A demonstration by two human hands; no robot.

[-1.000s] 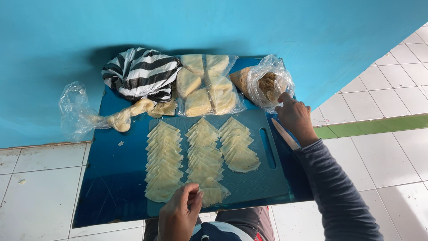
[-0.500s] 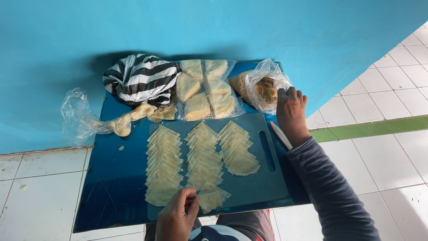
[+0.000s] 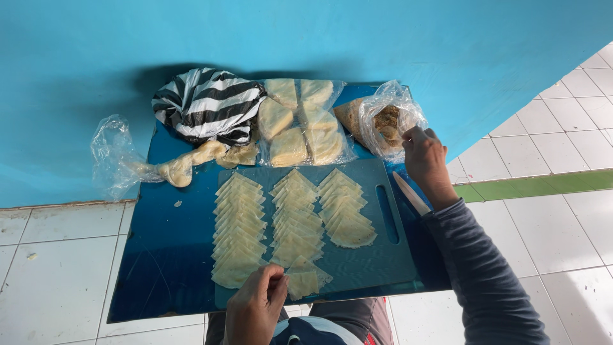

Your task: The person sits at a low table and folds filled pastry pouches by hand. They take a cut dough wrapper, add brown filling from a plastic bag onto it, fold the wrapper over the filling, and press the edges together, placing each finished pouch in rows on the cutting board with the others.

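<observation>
Three rows of dough triangles (image 3: 290,220) mid cutting board (image 3: 373,255), left hand (image 3: 255,310) pinching one triangle at board's near edge, right hand (image 3: 426,160) fingers closed on filling bag (image 3: 386,121) at far-right corner, one knife (image 3: 410,193) along right edge.

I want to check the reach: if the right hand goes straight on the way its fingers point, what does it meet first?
The right hand points up-left at the clear plastic bag of brownish filling; its fingertips seem already at the bag's edge, so it would likely meet that first.

Dough sheets (image 3: 290,223) lie in rows on the cutting board (image 3: 383,262) (knife (image 3: 411,193) right); bags behind.
</observation>
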